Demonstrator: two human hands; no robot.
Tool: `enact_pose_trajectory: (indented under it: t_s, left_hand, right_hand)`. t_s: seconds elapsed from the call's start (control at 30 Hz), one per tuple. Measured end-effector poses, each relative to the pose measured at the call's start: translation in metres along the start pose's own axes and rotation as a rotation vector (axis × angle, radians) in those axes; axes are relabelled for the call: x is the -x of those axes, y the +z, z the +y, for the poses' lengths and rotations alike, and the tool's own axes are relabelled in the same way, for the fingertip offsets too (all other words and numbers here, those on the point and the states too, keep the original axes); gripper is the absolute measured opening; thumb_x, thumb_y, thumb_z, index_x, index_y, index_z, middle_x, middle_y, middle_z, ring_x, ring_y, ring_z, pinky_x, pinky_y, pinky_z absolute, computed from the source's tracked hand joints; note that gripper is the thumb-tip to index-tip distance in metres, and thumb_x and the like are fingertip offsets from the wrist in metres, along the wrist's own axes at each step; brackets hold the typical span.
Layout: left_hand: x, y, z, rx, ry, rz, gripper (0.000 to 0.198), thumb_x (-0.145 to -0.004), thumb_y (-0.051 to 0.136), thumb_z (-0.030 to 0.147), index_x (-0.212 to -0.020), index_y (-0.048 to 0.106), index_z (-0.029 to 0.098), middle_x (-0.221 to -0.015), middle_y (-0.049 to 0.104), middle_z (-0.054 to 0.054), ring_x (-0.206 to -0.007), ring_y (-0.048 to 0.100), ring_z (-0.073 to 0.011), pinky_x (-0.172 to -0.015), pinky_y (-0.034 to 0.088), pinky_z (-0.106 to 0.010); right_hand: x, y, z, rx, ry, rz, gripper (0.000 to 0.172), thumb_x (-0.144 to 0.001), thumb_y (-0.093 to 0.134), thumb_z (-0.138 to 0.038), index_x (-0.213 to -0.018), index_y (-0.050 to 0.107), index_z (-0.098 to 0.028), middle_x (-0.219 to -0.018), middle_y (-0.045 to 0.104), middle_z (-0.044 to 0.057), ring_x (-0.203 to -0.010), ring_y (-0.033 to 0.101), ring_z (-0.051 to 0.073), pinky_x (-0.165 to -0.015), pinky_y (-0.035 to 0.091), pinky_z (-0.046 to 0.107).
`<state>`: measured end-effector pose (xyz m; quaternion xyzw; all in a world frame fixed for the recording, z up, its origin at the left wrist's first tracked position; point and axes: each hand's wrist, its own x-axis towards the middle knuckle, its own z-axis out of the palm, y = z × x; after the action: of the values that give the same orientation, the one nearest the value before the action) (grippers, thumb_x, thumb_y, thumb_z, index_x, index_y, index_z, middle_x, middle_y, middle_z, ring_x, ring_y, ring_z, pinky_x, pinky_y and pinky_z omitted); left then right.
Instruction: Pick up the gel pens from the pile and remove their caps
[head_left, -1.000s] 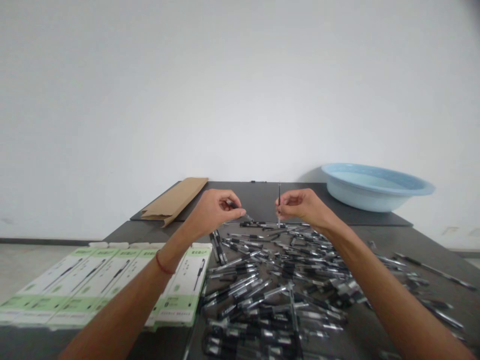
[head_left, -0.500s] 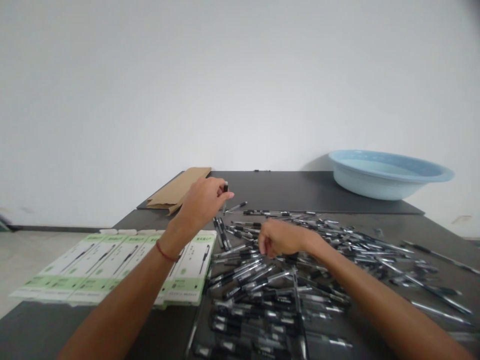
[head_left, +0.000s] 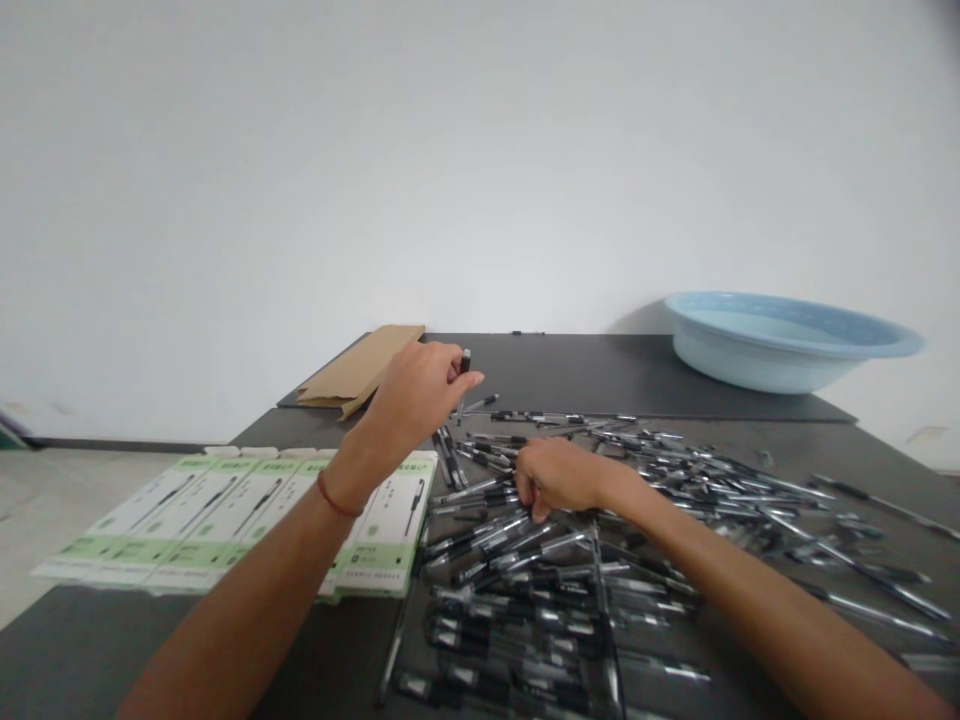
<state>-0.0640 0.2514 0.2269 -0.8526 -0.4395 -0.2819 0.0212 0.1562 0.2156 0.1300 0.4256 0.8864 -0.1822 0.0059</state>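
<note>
Our left hand [head_left: 420,395] is up in the middle of the frame, just left of centre, with thumb and fingers pinched round a black pen [head_left: 464,366]. It stands about upright and only its short top end pokes out above the fingers. There's a red string bracelet [head_left: 332,497] on that wrist.

Our right hand [head_left: 556,478] is lower and a bit to the right. It's knuckles up with the fingers curled down into the pile of pens [head_left: 570,590], touching them. We honestly can't tell if it has actually got hold of one, the fingertips are buried.

The pile sprawls over the dark desk [head_left: 600,372] from centre to the lower right, black and clear pens lying every which way. At the lower left there's a row of green and white pen packs [head_left: 225,515] lying flat side by side, right beside the pile. A brown paper sleeve [head_left: 360,368] lies further back, behind the left hand. A big light blue basin [head_left: 787,340] sits at the far right edge of the desk.
</note>
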Motion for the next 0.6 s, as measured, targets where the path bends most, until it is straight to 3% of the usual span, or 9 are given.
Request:
enact_pose_trajectory:
  t_s: [0.2, 0.37, 0.47, 0.53, 0.6]
  left_hand:
    - [0.001, -0.005, 0.003, -0.020, -0.011, -0.027, 0.035, -0.091, 0.066, 0.042, -0.066, 0.057, 0.019, -0.067, 0.067, -0.004, -0.065, 0.056, -0.0168, -0.063, 0.031, -0.034]
    - [0.003, -0.002, 0.003, -0.072, 0.026, -0.044, 0.034, -0.095, 0.063, 0.043, -0.071, 0.059, 0.019, -0.069, 0.066, -0.004, -0.065, 0.054, -0.0171, -0.063, 0.028, -0.035]
    - [0.005, 0.009, 0.011, -0.015, 0.066, -0.118, 0.035, -0.098, 0.061, 0.042, -0.071, 0.058, 0.018, -0.068, 0.064, -0.004, -0.063, 0.052, -0.0165, -0.062, 0.025, -0.034]
    - [0.007, 0.018, 0.020, 0.058, 0.109, -0.165, 0.036, -0.099, 0.060, 0.041, -0.073, 0.058, 0.018, -0.068, 0.063, -0.002, -0.063, 0.053, -0.0157, -0.062, 0.026, -0.033]
    - [0.010, 0.026, 0.030, 0.093, 0.141, -0.167, 0.035, -0.101, 0.058, 0.041, -0.075, 0.059, 0.018, -0.070, 0.064, -0.002, -0.065, 0.055, -0.0154, -0.062, 0.027, -0.032]
  right_hand:
    - [0.004, -0.006, 0.001, -0.047, -0.032, 0.037, 0.014, -0.067, 0.079, -0.006, -0.074, 0.083, -0.016, -0.077, 0.081, 0.007, -0.076, 0.074, 0.024, -0.068, 0.045, 0.028]
    - [0.035, -0.047, 0.012, -0.247, -0.080, 0.131, 0.012, -0.083, 0.071, -0.018, -0.090, 0.081, -0.016, -0.083, 0.081, 0.004, -0.075, 0.074, 0.016, -0.069, 0.053, 0.023]
    - [0.050, -0.070, 0.014, -0.658, -0.111, 0.459, 0.017, -0.082, 0.079, -0.034, -0.085, 0.079, -0.017, -0.084, 0.080, 0.006, -0.075, 0.073, 0.017, -0.072, 0.058, 0.028]
    - [0.054, -0.079, 0.007, -0.843, -0.119, 0.852, 0.019, -0.078, 0.084, -0.036, -0.082, 0.077, -0.019, -0.083, 0.080, 0.006, -0.074, 0.073, 0.018, -0.074, 0.061, 0.033]
    - [0.055, -0.082, -0.006, -0.872, -0.115, 1.285, 0.017, -0.078, 0.085, -0.034, -0.083, 0.077, -0.020, -0.083, 0.080, 0.005, -0.075, 0.074, 0.019, -0.077, 0.063, 0.037]
